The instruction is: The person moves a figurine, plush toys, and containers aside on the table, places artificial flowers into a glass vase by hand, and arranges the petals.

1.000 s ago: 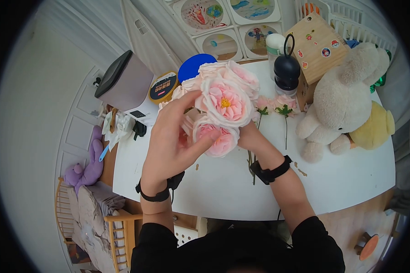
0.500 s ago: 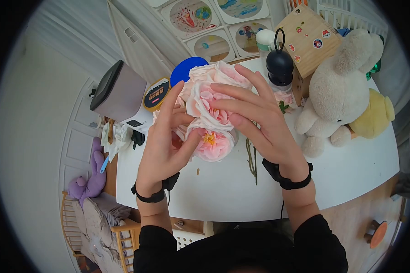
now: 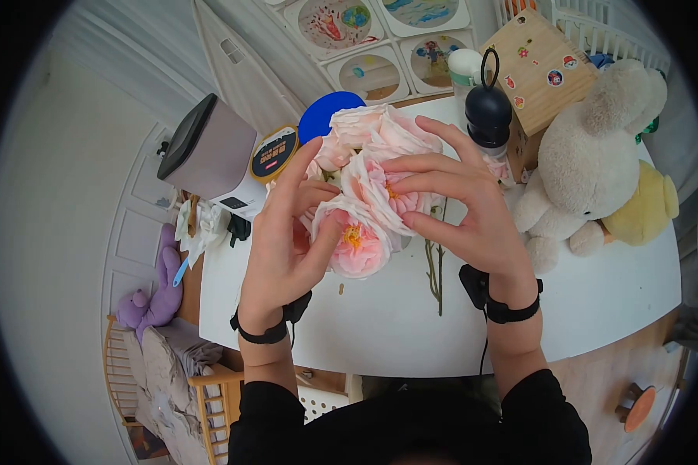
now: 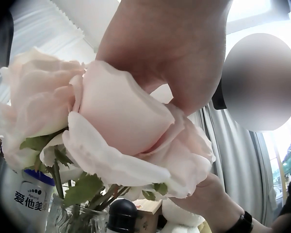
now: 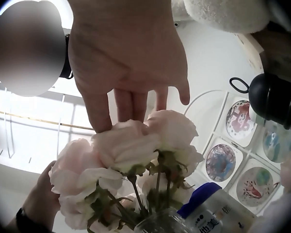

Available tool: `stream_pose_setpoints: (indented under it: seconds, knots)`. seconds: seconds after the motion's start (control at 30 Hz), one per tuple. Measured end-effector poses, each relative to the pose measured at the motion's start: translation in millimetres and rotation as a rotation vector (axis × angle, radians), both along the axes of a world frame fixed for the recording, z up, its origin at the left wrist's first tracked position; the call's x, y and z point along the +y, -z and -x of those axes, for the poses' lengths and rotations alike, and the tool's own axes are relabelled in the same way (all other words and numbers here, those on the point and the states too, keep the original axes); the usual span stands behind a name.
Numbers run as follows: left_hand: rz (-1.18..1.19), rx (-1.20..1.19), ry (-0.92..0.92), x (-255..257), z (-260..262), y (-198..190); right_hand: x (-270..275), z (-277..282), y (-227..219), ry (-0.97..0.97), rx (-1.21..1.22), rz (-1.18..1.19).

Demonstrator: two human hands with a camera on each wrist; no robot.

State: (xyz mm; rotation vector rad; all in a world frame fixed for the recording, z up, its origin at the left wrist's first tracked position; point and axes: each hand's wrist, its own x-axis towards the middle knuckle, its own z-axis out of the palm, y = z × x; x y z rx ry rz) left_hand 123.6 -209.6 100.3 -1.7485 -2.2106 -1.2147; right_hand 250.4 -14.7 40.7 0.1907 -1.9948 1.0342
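A bunch of pale pink roses stands in a clear glass vase (image 5: 160, 224), its stems inside the glass. My left hand (image 3: 271, 252) pinches petals of the lower front rose (image 3: 362, 260), thumb by its yellow centre and index finger raised. Thumb and spread fingers of my right hand (image 3: 485, 225) hold the neighbouring rose (image 3: 368, 190) at its petals. In the right wrist view, these fingers reach down behind a bloom (image 5: 128, 148). Green leaves (image 4: 85, 190) show beneath the blooms in the left wrist view.
Green stems (image 3: 436, 283) lie on the white table (image 3: 395, 333). Behind the roses is a container with a blue lid (image 3: 329, 112). A black-topped bottle (image 3: 488, 116), a stickered wooden box (image 3: 543, 74) and a plush rabbit (image 3: 585, 167) stand right; a grey bin-like appliance (image 3: 209, 155) stands left.
My right hand has come up from below the blooms to the right rose's petals, then shifted slightly right. The front roses have turned and spread apart a little. The left hand stays at the bunch.
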Motion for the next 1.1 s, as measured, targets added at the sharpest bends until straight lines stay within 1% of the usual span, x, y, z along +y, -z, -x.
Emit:
stream_pose_setpoints:
  seconds: [0.1, 0.2, 0.23, 0.33, 0.43, 0.47, 0.53, 0.57, 0.63, 0.77, 0.83, 1.0, 1.1]
  knots:
    - [0.026, -0.068, -0.044, 1, -2, 2, 1, 0, 0, -0.025, -0.001, 0.032]
    - [0.037, 0.116, -0.037, -3, 2, 4, 0, 0, 0, -0.047, -0.020, 0.026]
    - [0.059, 0.061, -0.064, -4, 0, 2, 1, 1, -1, -0.048, -0.023, 0.012]
    - [0.012, -0.054, -0.043, -5, -1, 0, 0, 1, -6, -0.053, -0.015, 0.014]
    - [-0.216, 0.112, -0.099, -20, 3, -9, 3, -2, -10, -0.089, 0.016, 0.040]
    - [-0.330, 0.077, -0.157, -30, 8, -4, 4, -2, -9, -0.088, 0.055, 0.084]
    - [-0.609, -0.084, -0.201, -41, 11, 8, 7, -4, -5, -0.087, 0.123, 0.177]
    - [-0.664, -0.139, -0.216, -45, 14, 15, 11, -3, 0, -0.105, 0.181, 0.200]
    - [-0.774, -0.251, -0.231, -53, 24, 29, 11, -4, 4, -0.085, 0.192, 0.278]
    - [-0.832, -0.534, -0.264, -43, 46, 51, 12, -10, 6, -0.041, 0.166, 0.333]
    - [-0.812, -0.557, -0.284, -36, 58, 63, 11, -14, 5, -0.034, 0.149, 0.355]
    - [-0.687, -0.616, -0.307, -28, 66, 69, 3, -5, 6, 0.004, 0.120, 0.376]
    - [-0.570, -0.482, -0.270, -40, 75, 73, 0, 7, 6, -0.003, 0.097, 0.355]
